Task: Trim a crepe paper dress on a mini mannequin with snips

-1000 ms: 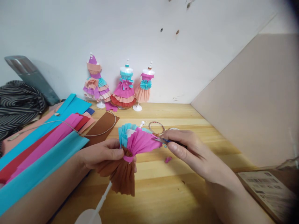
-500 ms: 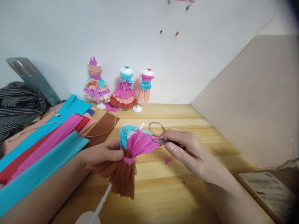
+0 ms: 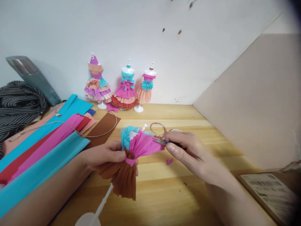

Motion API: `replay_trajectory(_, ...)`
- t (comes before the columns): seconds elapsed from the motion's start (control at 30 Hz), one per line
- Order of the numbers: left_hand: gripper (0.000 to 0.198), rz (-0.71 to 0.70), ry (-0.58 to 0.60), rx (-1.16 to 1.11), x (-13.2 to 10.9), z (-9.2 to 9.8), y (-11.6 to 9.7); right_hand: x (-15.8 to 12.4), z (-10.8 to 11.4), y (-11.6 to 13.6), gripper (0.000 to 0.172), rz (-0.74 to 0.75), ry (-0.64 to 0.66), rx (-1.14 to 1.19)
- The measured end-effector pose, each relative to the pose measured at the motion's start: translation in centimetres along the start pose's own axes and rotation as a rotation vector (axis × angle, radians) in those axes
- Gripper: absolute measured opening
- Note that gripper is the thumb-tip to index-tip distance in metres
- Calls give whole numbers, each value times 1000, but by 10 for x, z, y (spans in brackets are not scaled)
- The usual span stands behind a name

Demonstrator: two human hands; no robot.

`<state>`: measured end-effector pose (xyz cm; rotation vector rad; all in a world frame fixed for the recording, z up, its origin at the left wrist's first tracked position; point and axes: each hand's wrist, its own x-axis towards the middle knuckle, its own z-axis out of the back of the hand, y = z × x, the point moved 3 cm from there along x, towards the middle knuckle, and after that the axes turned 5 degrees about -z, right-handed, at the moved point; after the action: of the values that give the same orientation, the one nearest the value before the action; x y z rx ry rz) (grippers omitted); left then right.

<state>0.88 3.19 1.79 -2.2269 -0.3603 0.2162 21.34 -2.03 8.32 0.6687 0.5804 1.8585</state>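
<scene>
My left hand (image 3: 109, 157) is closed around the waist of a small dress-form mannequin, whose white stand (image 3: 103, 201) tilts down to a round base. On it are a brown crepe paper skirt (image 3: 125, 182), a turquoise ruffle (image 3: 127, 136) at the top and a flared pink crepe paper piece (image 3: 145, 146) gathered at the waist. My right hand (image 3: 185, 150) grips small scissors (image 3: 162, 142), their blades lying at the outer edge of the pink paper. The handles are mostly hidden by the fingers. A pink paper scrap (image 3: 169, 161) lies on the table beneath.
Three dressed mini mannequins (image 3: 127, 88) stand by the wall. Coloured crepe paper sheets (image 3: 51, 147) and a thin cord (image 3: 115, 125) lie at left, near striped cloth (image 3: 21, 103). A wire ring (image 3: 158, 128) lies behind the hands; a labelled cardboard box (image 3: 268, 191) is at right.
The view has shifted slightly. The scissors' blades have moved slightly along the outer edge of the pink paper; the left hand keeps its hold on the mannequin.
</scene>
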Motion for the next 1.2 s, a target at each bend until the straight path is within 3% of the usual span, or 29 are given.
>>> replay_trajectory(1.2,31,23,-13,-34,-2,2,3,-1,9,2,49,-81,40,17)
